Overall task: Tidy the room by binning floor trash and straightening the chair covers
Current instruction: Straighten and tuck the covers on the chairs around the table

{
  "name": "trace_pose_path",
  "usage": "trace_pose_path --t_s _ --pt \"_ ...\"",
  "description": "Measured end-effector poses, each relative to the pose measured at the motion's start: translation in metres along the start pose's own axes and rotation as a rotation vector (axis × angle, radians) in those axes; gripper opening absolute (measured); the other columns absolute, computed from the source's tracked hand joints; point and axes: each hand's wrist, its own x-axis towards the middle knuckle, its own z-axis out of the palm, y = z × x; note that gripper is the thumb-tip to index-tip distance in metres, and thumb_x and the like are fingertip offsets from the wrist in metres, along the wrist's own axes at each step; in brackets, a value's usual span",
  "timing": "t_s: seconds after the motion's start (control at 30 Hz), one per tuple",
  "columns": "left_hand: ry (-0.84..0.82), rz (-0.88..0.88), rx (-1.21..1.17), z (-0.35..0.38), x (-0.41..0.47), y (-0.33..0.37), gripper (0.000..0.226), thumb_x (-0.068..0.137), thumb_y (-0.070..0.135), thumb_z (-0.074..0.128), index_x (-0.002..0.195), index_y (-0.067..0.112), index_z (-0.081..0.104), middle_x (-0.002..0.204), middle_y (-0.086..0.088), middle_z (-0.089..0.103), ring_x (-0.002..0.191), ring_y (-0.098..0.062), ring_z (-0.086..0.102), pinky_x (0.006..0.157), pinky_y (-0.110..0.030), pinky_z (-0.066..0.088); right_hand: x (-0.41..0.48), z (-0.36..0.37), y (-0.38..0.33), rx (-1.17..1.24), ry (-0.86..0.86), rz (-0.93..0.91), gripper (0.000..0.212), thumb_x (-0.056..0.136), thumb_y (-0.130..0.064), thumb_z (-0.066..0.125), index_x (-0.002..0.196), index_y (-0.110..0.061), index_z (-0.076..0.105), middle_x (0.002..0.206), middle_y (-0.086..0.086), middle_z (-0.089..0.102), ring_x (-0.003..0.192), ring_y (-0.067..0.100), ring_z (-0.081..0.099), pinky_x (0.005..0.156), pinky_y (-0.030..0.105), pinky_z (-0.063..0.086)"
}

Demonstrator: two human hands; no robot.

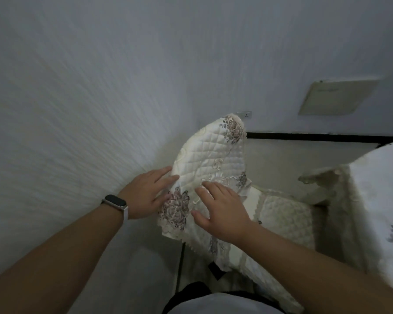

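**Q:** Left hand (145, 196), state?

**A:** Open, fingers extended and close together, laid against the left edge of the quilted chair-back cover (204, 164). Nothing gripped. Dark smart band (115, 203) on the wrist.

**Q:** Right hand (222, 209)?

**A:** Open too, fingers spread, palm down, pressed flat on the same cover at about 4 o'clock from the left hand. Nothing clasped.

**Q:** Cover, location and condition?

**A:** Centre of view, draped over a chair back, top corner reaching toward 12 o'clock near the wall. Cream, diamond-quilted, grey-pink floral embroidery at the top corner and lower left, lace trim along the edges. Lower end hanging down toward 6 o'clock.

**Q:** Adjacent entries?

**A:** Quilted seat cushion (284, 214) at 3 o'clock of the hands, matching cream, lace border. Second covered furniture piece (381, 200) at far 3 o'clock, similar floral fabric, partly cut off. White textured wall (77, 87) from 9 to 12 o'clock. Pale panel (336, 96) on the wall at 2 o'clock. Black skirting strip (315, 135) below it. Pale floor (145, 257) at 7 o'clock.
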Motion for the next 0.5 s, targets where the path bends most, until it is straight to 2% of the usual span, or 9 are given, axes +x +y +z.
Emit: trace_pose_path --t_s 0.13,0.2,0.37,0.5 --pt "-0.162 0.125 0.087 -0.006 0.019 -0.025 0.065 0.097 0.063 0.03 0.155 0.036 0.018 0.155 -0.014 0.036 0.135 -0.032 0.046 0.107 -0.046 0.041 0.01 0.025 -0.013 0.085 -0.018 0.087 0.057 0.086 -0.054 0.052 0.127 -0.015 0.058 0.127 0.006 0.059 0.116 0.024 0.055 0.09 0.04 0.049" --pt "-0.198 0.196 0.164 -0.011 0.032 -0.033 0.068 0.095 0.069 0.028 0.154 0.041 0.009 0.158 -0.014 0.032 0.138 -0.032 0.041 0.11 -0.045 0.037 0.012 0.036 -0.022 0.124 -0.023 0.147 0.061 0.086 -0.055 0.053 0.13 -0.014 0.055 0.128 0.005 0.058 0.117 0.024 0.054 0.093 0.039 0.048" --pt "-0.273 0.279 0.251 -0.019 0.059 -0.045 0.083 0.083 0.083 0.009 0.154 0.04 -0.003 0.162 -0.018 0.014 0.145 -0.034 0.025 0.116 -0.044 0.023 0.012 0.058 -0.05 0.184 0.029 0.274 0.071 0.081 -0.057 0.058 0.134 -0.01 0.05 0.129 0.007 0.057 0.115 0.023 0.054 0.092 0.036 0.048" --pt "-0.272 0.395 0.287 -0.019 0.072 -0.056 0.094 0.077 0.091 0.018 0.155 0.042 0.0 0.159 -0.021 0.02 0.14 -0.035 0.032 0.111 -0.045 0.029 0.007 0.077 -0.07 0.282 0.008 0.379 0.09 0.079 -0.061 0.065 0.147 -0.011 0.035 0.145 0.007 0.041 0.127 0.023 0.045 0.097 0.036 0.045"
